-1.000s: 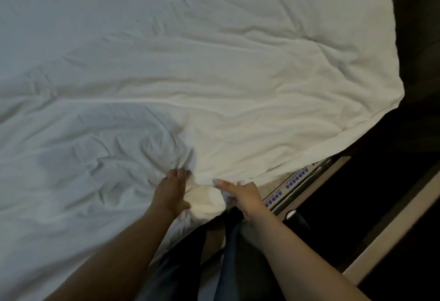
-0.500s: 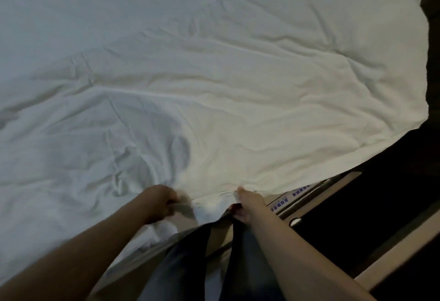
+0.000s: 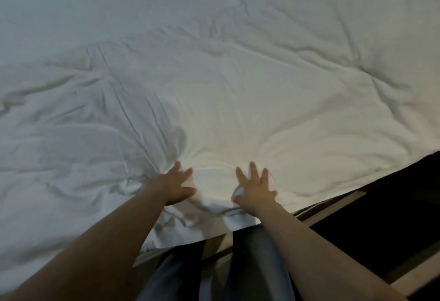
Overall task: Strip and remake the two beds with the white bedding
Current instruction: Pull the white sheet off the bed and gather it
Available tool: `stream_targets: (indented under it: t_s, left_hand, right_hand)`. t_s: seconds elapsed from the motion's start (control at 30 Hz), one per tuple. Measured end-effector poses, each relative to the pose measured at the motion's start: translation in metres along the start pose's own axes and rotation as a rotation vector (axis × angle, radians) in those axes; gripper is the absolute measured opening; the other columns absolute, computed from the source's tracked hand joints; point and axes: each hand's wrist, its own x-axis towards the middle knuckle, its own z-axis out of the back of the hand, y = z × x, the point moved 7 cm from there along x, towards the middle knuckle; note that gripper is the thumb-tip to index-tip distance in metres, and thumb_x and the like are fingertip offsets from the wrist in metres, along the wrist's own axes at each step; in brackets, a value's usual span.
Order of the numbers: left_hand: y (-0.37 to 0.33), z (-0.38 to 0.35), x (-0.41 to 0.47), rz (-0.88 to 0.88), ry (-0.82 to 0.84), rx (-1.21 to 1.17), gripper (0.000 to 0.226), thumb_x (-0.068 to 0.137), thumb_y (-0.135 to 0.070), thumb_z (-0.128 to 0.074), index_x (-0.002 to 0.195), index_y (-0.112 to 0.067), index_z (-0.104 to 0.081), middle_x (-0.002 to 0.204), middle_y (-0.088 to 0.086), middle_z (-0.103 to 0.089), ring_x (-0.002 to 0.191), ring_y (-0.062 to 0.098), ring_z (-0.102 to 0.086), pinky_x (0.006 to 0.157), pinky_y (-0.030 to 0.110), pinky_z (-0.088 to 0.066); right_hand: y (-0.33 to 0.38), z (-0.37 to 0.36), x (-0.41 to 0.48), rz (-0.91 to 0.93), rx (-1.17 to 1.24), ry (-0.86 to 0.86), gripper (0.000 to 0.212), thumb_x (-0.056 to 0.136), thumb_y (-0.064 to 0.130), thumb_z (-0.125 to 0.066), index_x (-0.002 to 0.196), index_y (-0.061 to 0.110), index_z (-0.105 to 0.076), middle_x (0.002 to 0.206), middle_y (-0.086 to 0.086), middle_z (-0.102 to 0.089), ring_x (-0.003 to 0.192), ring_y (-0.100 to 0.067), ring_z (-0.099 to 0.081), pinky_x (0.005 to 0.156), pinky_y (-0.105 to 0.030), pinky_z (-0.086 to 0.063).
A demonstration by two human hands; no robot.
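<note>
We've got both palms down flat on the sheet (image 3: 238, 86), left hand (image 3: 175, 186) and right hand (image 3: 254, 187) apart, fingers spread, gripping nothing, near its front edge; it stretches away ahead.

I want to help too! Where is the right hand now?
In the head view, the right hand lies spread open on the white bedding near its front edge, right of the left hand.
</note>
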Motion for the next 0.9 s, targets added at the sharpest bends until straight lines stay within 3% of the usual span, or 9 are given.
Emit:
stream_targets:
  t_s: [0.07,0.13,0.2,0.27,0.33,0.4,0.47,0.67,0.9]
  left_hand:
    - [-0.003,0.019,0.006,-0.006,-0.065,-0.022,0.069,0.096,-0.047,-0.046,0.153,-0.022,-0.016,0.161,0.006,-0.005,0.146,0.023,-0.016,0.116,0.034,-0.017]
    - [-0.003,0.049,0.006,-0.018,-0.281,-0.081,0.060,0.092,-0.043,-0.054,0.143,-0.015,-0.041,0.150,0.010,-0.035,0.135,0.026,-0.039,0.109,0.031,-0.030]
    - [-0.003,0.068,0.002,-0.060,-0.479,-0.085,0.054,0.089,-0.040,-0.059,0.137,-0.015,-0.049,0.143,0.010,-0.042,0.123,0.029,-0.049,0.104,0.032,-0.038]
    - [0.000,0.057,0.004,-0.034,-0.357,-0.138,0.066,0.089,-0.042,-0.060,0.146,-0.018,-0.035,0.156,0.006,-0.021,0.134,0.027,-0.038,0.111,0.033,-0.032]
    - [-0.003,0.042,0.008,0.026,-0.150,-0.170,0.071,0.090,-0.043,-0.058,0.149,-0.019,-0.029,0.159,0.003,-0.012,0.139,0.025,-0.032,0.113,0.034,-0.029]
    - [-0.017,0.054,0.008,0.005,-0.209,-0.140,0.058,0.091,-0.040,-0.056,0.142,-0.015,-0.043,0.149,0.009,-0.037,0.130,0.025,-0.044,0.107,0.034,-0.037]
    - [-0.039,0.077,0.001,-0.042,-0.347,-0.104,0.048,0.093,-0.035,-0.054,0.135,-0.013,-0.050,0.135,0.010,-0.052,0.121,0.025,-0.052,0.101,0.031,-0.042]
    - [-0.117,0.123,-0.011,-0.232,-0.449,-0.097,0.037,0.094,-0.031,-0.056,0.126,-0.014,-0.056,0.126,0.006,-0.057,0.112,0.018,-0.057,0.094,0.024,-0.040]
    - [-0.221,0.156,0.004,-0.379,-0.450,-0.026,0.031,0.094,-0.032,-0.056,0.122,-0.019,-0.057,0.124,-0.001,-0.057,0.114,0.014,-0.054,0.096,0.023,-0.041]
  right_hand:
    - [0.004,0.004,0.004,-0.009,0.037,-0.010,0.074,0.092,0.038,-0.053,0.150,0.038,-0.007,0.158,0.001,0.022,0.143,-0.039,0.018,0.109,-0.064,-0.019]
    - [0.011,0.020,0.008,0.015,0.046,-0.103,0.069,0.089,0.040,-0.057,0.146,0.031,-0.021,0.158,-0.007,0.007,0.142,-0.042,0.003,0.111,-0.055,-0.025]
    - [0.008,0.033,0.014,-0.006,0.096,-0.181,0.074,0.085,0.044,-0.060,0.146,0.026,-0.022,0.157,-0.010,0.003,0.142,-0.040,-0.004,0.113,-0.046,-0.023]
    - [0.001,0.031,0.018,-0.014,0.110,-0.160,0.079,0.082,0.046,-0.062,0.146,0.021,-0.023,0.156,-0.011,-0.001,0.142,-0.040,-0.010,0.115,-0.041,-0.021]
    - [-0.008,0.035,0.018,0.003,0.124,-0.132,0.066,0.079,0.044,-0.063,0.134,0.017,-0.039,0.147,-0.013,-0.024,0.136,-0.037,-0.028,0.108,-0.037,-0.031]
    - [-0.020,0.055,0.015,-0.013,0.247,-0.205,0.051,0.082,0.037,-0.063,0.126,0.015,-0.052,0.132,-0.010,-0.048,0.125,-0.031,-0.046,0.098,-0.032,-0.038]
    - [-0.036,0.084,0.007,-0.041,0.319,-0.304,0.045,0.091,0.028,-0.056,0.132,0.012,-0.051,0.130,-0.011,-0.056,0.120,-0.029,-0.052,0.095,-0.030,-0.040]
    - [-0.104,0.141,-0.015,-0.128,0.415,-0.472,0.040,0.093,0.023,-0.053,0.132,0.011,-0.052,0.129,-0.009,-0.059,0.114,-0.025,-0.055,0.079,-0.021,-0.035]
    - [-0.193,0.190,-0.035,-0.258,0.600,-0.577,0.043,0.092,0.020,-0.054,0.134,0.011,-0.050,0.134,-0.013,-0.054,0.119,-0.029,-0.053,0.088,-0.028,-0.041]
